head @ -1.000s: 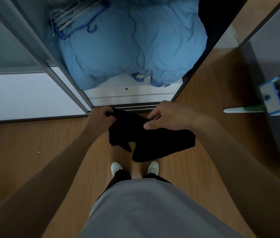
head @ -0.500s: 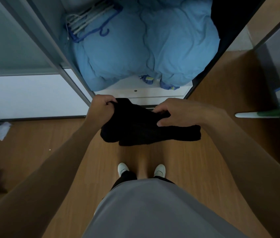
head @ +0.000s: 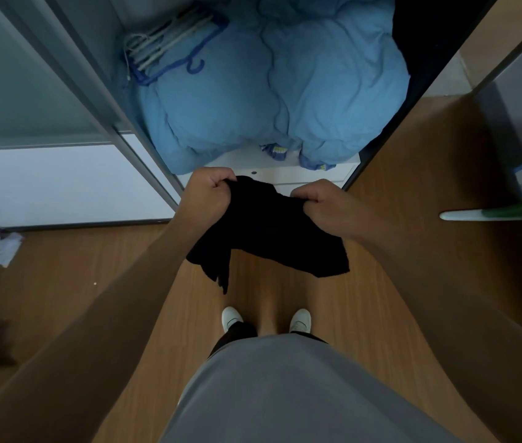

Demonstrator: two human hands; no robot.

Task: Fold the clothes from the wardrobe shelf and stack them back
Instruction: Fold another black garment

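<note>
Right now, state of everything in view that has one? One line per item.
black garment: off the shelf, held in the air, bunched, not folded flat
left hand: grip closed on the garment's upper left edge
right hand: grip closed on its upper right edge
wardrobe: open
blue duvet: stuffed on the shelf, rumpled
hangers: unused, lying on the duvet

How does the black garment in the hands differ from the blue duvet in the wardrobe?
The black garment is held in the air by the left hand and the right hand; the blue duvet rests on the wardrobe shelf, untouched. The garment looks thin and hangs limp; the duvet looks puffy and bulky. The garment takes up far less of the view. Both are soft fabric, and neither is neatly folded.
</note>
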